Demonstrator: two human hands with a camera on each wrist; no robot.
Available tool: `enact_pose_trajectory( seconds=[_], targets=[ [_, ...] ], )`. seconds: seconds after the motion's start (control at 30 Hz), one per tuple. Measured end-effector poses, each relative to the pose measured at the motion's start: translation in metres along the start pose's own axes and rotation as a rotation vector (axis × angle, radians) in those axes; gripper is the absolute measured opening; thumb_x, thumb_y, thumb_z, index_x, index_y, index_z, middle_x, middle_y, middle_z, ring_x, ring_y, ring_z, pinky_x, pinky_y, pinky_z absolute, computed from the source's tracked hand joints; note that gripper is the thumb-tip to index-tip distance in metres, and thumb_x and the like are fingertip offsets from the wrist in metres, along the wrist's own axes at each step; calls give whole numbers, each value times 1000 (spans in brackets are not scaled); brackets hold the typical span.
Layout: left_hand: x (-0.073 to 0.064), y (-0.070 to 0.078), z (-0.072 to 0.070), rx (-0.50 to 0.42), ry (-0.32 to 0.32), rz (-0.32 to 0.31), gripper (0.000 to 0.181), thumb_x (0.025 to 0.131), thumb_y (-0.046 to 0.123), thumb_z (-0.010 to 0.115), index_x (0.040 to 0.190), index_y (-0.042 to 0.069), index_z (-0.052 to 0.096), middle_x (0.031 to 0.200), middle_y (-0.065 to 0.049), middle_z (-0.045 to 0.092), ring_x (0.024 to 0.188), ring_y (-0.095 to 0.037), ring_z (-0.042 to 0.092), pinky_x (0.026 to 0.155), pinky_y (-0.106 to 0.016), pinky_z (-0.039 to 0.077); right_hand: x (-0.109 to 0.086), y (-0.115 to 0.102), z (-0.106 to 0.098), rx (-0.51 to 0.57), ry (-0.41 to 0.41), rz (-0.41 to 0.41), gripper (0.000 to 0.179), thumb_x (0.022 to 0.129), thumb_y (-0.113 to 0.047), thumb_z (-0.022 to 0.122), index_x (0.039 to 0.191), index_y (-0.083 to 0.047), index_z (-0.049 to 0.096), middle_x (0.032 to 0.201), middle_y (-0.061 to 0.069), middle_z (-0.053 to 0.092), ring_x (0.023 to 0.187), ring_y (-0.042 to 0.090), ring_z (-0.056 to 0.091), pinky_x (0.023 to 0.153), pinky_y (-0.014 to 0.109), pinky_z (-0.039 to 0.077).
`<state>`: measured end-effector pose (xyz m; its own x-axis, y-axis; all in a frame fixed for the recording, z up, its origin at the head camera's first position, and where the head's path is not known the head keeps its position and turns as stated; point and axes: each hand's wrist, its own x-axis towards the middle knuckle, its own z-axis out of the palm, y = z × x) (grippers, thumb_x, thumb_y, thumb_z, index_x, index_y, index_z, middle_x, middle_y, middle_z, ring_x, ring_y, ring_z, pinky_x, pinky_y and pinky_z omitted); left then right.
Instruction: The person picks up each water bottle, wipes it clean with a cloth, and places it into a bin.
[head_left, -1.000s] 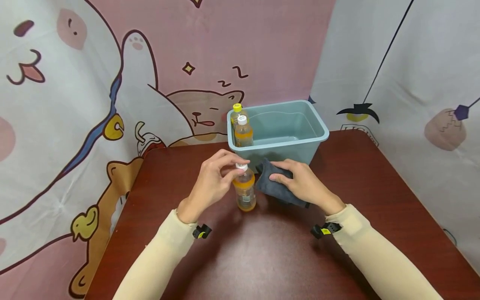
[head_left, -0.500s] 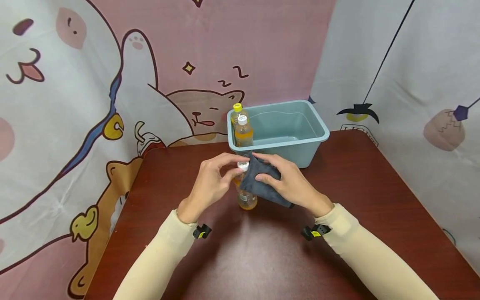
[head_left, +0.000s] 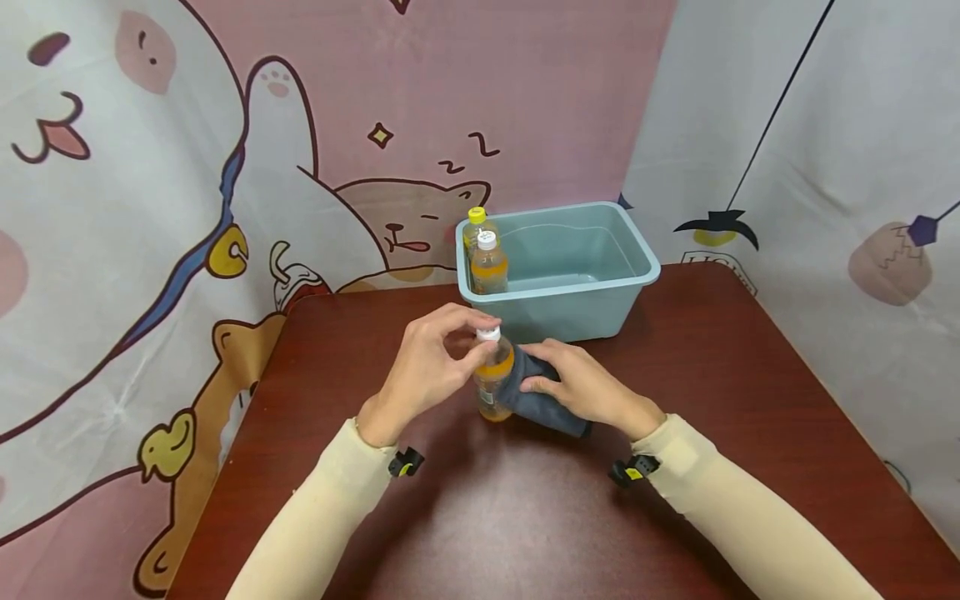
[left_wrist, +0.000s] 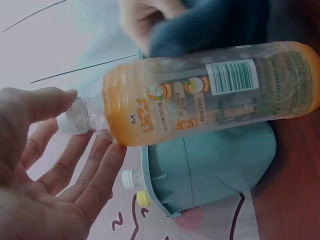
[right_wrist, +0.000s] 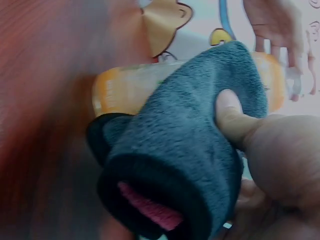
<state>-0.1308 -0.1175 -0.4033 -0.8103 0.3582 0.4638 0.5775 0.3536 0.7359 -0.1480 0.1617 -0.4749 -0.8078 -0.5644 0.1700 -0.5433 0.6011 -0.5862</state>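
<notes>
A clear plastic bottle (head_left: 491, 379) with orange label bands stands upright on the table, in front of the bin. My left hand (head_left: 433, 360) pinches its white cap (left_wrist: 75, 119) between thumb and fingers. On the bottle's right side, my right hand (head_left: 581, 385) grips a folded dark grey cloth (head_left: 542, 404) against the bottle's wall. In the right wrist view the cloth (right_wrist: 185, 125) covers the bottle's middle, and pink fabric shows inside its fold. A barcode and printed label face the left wrist camera.
Behind stands a light blue plastic bin (head_left: 558, 312). In its left end are a white-capped bottle (head_left: 489, 271) and a yellow-capped bottle (head_left: 476, 218). The dark red table (head_left: 510, 517) meets a cartoon-printed cloth backdrop (head_left: 555, 100).
My right hand has brought the cloth left onto the bottle, up near its neck, then lower down its side. The left hand stays at the cap.
</notes>
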Motion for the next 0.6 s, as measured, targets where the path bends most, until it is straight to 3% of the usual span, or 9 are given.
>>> enact_pose_trajectory(
  seconds=[0.17, 0.4, 0.6],
  targets=[
    [1, 1, 1, 1, 0, -8, 28, 100, 8, 93, 127, 9, 86, 127, -1, 82, 116, -16, 82, 98, -35, 72, -1, 9, 11, -48, -100, 40, 62, 108, -34, 86, 161, -8, 69, 132, 8, 79, 116, 23, 76, 98, 47, 65],
    [2, 0, 2, 3, 2, -14, 29, 98, 5, 94, 127, 8, 86, 125, -2, 81, 114, -17, 84, 97, -32, 72, -1, 12, 16, -59, -181, 97, 62, 108, -37, 86, 160, -7, 70, 128, 11, 79, 106, 21, 75, 89, 43, 64],
    [1, 0, 2, 15, 4, -15, 30, 98, 5, 95, 127, 9, 86, 125, -1, 82, 113, -16, 84, 96, -28, 70, -1, 9, 14, -19, -162, 88, 62, 108, -31, 86, 161, -4, 68, 146, 17, 78, 132, 34, 77, 109, 55, 65]
  ],
)
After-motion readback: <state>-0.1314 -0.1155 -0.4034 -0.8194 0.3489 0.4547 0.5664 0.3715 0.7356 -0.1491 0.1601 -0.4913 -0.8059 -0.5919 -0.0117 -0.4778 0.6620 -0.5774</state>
